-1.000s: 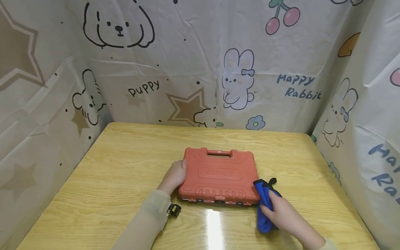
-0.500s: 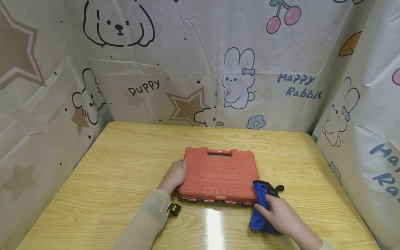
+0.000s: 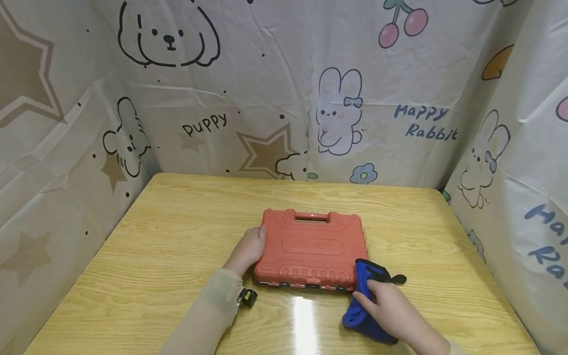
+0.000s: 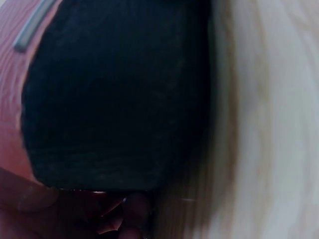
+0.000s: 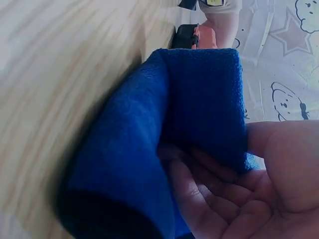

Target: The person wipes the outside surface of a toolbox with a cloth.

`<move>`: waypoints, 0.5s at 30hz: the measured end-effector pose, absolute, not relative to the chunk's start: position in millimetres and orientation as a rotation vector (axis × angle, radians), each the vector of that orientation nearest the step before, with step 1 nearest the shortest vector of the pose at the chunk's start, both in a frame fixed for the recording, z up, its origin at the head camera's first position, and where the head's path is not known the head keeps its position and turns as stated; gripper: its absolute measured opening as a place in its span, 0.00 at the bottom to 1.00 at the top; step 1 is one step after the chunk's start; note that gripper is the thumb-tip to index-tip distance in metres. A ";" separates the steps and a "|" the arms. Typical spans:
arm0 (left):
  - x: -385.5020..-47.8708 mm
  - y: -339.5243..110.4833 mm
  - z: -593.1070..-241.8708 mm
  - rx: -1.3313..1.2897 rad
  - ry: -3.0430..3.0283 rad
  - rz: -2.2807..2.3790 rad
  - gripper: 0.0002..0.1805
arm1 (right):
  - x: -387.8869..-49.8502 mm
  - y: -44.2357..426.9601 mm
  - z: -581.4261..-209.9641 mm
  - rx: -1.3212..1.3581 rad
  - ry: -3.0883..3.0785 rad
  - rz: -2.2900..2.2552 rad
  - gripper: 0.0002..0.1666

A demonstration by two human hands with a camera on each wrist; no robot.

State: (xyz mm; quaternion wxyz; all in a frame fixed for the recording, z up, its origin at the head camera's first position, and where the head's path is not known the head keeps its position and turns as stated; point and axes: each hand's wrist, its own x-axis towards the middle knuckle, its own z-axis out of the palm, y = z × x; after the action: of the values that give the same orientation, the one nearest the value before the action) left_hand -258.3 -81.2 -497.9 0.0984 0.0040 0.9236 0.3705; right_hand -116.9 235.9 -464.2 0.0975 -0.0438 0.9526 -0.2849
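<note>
In the head view a red plastic carrying case (image 3: 310,246) lies flat on the table, handle toward the back. My left hand (image 3: 249,251) holds its left edge, thumb on top. The left wrist view shows the case's dark lower side (image 4: 109,99), with dim fingers (image 4: 134,209) at the bottom. My right hand (image 3: 390,308) pinches a folded blue cloth (image 3: 361,310) with black trim and a small black tab, against the case's front right corner. In the right wrist view, the thumb and fingers grip the fuzzy blue fold (image 5: 204,99).
The light wooden table (image 3: 186,222) extends around the case. A printed fabric sheet (image 3: 266,98) hangs behind and at both sides. A small black device (image 3: 248,297) sits at my left wrist. Light reflects off the table in front of the case.
My right hand has moved left and slightly toward me with the blue cloth, which now covers the case's front right corner. The left hand and the case have stayed in place.
</note>
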 end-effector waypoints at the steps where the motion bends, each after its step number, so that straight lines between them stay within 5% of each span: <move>1: -258.3 -81.1 -497.7 0.011 2.733 1.096 0.34 | -116.8 234.7 -464.2 -0.139 2.817 -0.848 0.24; 15: -257.2 -82.2 -495.9 0.020 2.725 1.097 0.34 | -120.2 218.6 -465.9 -0.334 2.790 -0.848 0.24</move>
State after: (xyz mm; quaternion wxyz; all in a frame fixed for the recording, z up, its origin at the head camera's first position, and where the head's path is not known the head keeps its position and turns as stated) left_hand -257.2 -82.2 -495.9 0.1018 0.0068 0.9229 0.3713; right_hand -120.2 218.6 -465.9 0.1028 -0.1132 0.9455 -0.2873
